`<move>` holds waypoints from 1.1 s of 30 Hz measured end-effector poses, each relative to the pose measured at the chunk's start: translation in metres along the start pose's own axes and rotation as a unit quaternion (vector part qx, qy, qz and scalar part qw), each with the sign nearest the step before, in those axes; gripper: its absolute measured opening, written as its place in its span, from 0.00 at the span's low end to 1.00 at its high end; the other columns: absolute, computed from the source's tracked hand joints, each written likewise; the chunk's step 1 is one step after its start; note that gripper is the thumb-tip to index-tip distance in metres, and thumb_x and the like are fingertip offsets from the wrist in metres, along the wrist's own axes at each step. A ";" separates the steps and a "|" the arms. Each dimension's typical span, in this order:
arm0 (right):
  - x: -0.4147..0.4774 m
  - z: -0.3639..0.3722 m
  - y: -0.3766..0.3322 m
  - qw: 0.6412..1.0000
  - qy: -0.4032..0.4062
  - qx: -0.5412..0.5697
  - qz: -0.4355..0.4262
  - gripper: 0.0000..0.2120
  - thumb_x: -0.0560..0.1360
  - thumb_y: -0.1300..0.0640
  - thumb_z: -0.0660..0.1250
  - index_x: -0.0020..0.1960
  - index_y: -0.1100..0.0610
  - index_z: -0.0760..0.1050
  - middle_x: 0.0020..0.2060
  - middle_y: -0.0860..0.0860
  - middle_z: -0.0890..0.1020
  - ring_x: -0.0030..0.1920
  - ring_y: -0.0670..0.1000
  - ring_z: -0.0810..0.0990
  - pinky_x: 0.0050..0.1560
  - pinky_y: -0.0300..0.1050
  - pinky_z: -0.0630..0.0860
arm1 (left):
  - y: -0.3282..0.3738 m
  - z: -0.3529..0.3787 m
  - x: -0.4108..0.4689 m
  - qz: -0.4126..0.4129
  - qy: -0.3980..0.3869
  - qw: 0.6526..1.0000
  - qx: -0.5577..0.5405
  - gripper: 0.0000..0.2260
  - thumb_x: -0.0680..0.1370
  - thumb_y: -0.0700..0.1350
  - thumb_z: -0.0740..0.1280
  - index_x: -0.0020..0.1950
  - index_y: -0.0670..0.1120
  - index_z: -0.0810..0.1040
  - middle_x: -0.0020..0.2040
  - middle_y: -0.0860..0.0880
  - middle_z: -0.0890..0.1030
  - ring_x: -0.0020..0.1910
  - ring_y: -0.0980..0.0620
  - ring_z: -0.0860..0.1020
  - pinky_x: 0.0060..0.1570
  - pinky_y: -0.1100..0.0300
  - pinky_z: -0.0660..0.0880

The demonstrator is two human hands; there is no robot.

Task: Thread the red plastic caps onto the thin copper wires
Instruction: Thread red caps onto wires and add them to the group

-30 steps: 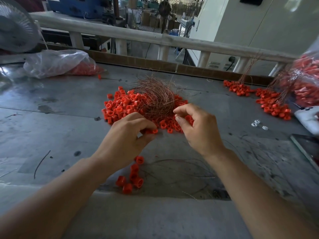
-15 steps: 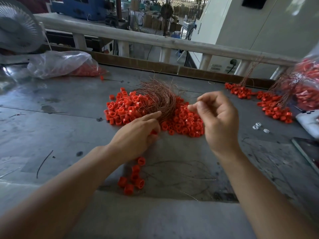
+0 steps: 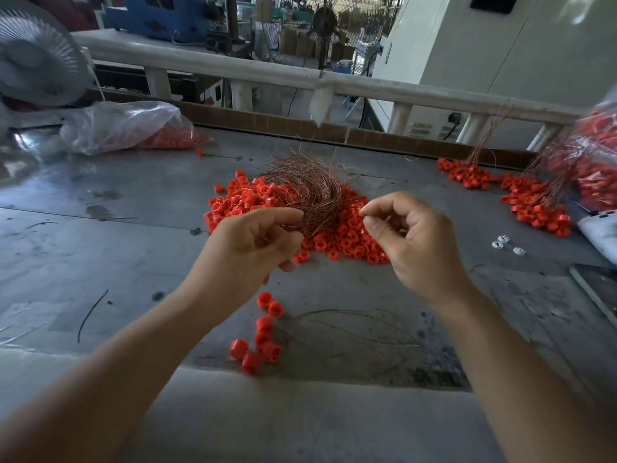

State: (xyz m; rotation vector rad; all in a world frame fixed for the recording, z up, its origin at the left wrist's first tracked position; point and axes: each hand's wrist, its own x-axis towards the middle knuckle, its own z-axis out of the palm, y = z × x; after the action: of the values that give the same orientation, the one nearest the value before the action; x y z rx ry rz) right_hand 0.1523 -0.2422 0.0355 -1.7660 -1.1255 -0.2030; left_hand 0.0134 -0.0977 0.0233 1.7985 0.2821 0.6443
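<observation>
Grey metal tabletop (image 3: pixel 100 248), seen from the head camera, bearing all the work material. A clear plastic bag (image 3: pixel 123 127) with red pieces inside lies at the far left. At centre is the main heap of red plastic caps (image 3: pixel 347 235), and a tangled bundle of thin copper wires (image 3: pixel 310 192) rests on its far half. A second heap of caps (image 3: pixel 534 202), with wires rising from it, lies at the far right. The left hand (image 3: pixel 250 248) is raised at the near edge of the bundle with fingers curled; whether it grips any strands cannot be told. The right hand (image 3: pixel 417 245), over the main heap, presses thumb and forefinger together, but anything between them is too fine to see. A small cluster of caps (image 3: pixel 263 335) sits near the front edge beside loose wires (image 3: pixel 350 325). Small white pieces (image 3: pixel 504 243) lie to the right.
</observation>
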 end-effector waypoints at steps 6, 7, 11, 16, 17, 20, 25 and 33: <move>-0.006 0.010 -0.003 0.997 -0.044 -0.057 -0.028 0.05 0.71 0.66 0.68 0.43 0.57 0.79 0.35 0.39 0.73 0.38 0.35 0.73 0.40 0.26 0.67 | -0.001 0.006 -0.003 0.021 -0.026 0.999 0.030 0.10 0.66 0.52 0.65 0.45 0.57 0.78 0.36 0.56 0.83 0.32 0.59 0.79 0.28 0.72 0.70; -0.006 0.011 -0.004 0.996 -0.040 -0.066 -0.033 0.04 0.71 0.66 0.68 0.43 0.58 0.79 0.35 0.38 0.73 0.38 0.35 0.73 0.40 0.26 0.67 | -0.001 0.007 -0.004 0.027 -0.038 0.998 0.042 0.10 0.65 0.54 0.65 0.44 0.57 0.79 0.36 0.58 0.82 0.31 0.60 0.79 0.28 0.73 0.70; -0.005 0.010 -0.004 0.996 -0.023 -0.081 -0.040 0.04 0.72 0.66 0.68 0.43 0.59 0.79 0.37 0.39 0.73 0.39 0.35 0.73 0.40 0.25 0.68 | 0.000 0.009 -0.006 0.030 -0.057 0.997 0.033 0.12 0.64 0.59 0.64 0.41 0.55 0.81 0.34 0.60 0.82 0.31 0.62 0.79 0.28 0.74 0.69; -0.006 0.008 -0.005 0.993 -0.037 -0.098 -0.062 0.04 0.71 0.66 0.68 0.44 0.61 0.80 0.37 0.38 0.71 0.38 0.37 0.72 0.42 0.25 0.67 | 0.000 0.008 -0.006 0.008 -0.011 1.000 0.015 0.07 0.70 0.53 0.65 0.38 0.53 0.81 0.31 0.54 0.81 0.28 0.58 0.77 0.25 0.71 0.69; -0.006 0.008 -0.005 0.991 -0.046 -0.102 -0.072 0.04 0.71 0.66 0.68 0.44 0.61 0.80 0.37 0.38 0.71 0.38 0.37 0.72 0.42 0.25 0.67 | -0.001 0.007 -0.006 -0.001 -0.002 1.000 0.008 0.08 0.74 0.47 0.65 0.37 0.53 0.82 0.30 0.52 0.81 0.28 0.57 0.77 0.25 0.70 0.69; -0.006 0.008 -0.003 0.990 -0.057 -0.102 -0.074 0.05 0.69 0.66 0.70 0.45 0.60 0.79 0.36 0.38 0.71 0.36 0.35 0.72 0.42 0.25 0.67 | 0.000 0.004 -0.006 -0.032 0.022 0.999 -0.031 0.14 0.76 0.39 0.63 0.35 0.50 0.83 0.29 0.50 0.80 0.27 0.56 0.75 0.23 0.67 0.68; -0.003 -0.002 0.002 1.000 -0.010 -0.018 -0.021 0.12 0.68 0.63 0.73 0.39 0.47 0.75 0.33 0.41 0.77 0.34 0.39 0.76 0.36 0.27 0.71 | 0.003 -0.001 -0.003 -0.073 0.070 0.991 -0.082 0.17 0.77 0.36 0.61 0.32 0.47 0.82 0.27 0.49 0.79 0.25 0.55 0.74 0.21 0.67 0.67; -0.002 -0.006 0.002 0.999 0.013 -0.010 -0.044 0.09 0.66 0.64 0.74 0.38 0.52 0.77 0.33 0.40 0.77 0.33 0.38 0.76 0.35 0.26 0.69 | 0.003 -0.003 -0.002 -0.106 0.087 0.987 -0.085 0.17 0.77 0.37 0.61 0.31 0.47 0.81 0.27 0.49 0.79 0.24 0.56 0.74 0.20 0.67 0.67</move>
State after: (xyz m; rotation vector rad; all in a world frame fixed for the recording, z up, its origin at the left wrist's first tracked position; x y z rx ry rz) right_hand 0.1548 -0.2481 0.0364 -1.7288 -1.1871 -0.2896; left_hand 0.0096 -0.0976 0.0260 1.5262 0.5141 0.6538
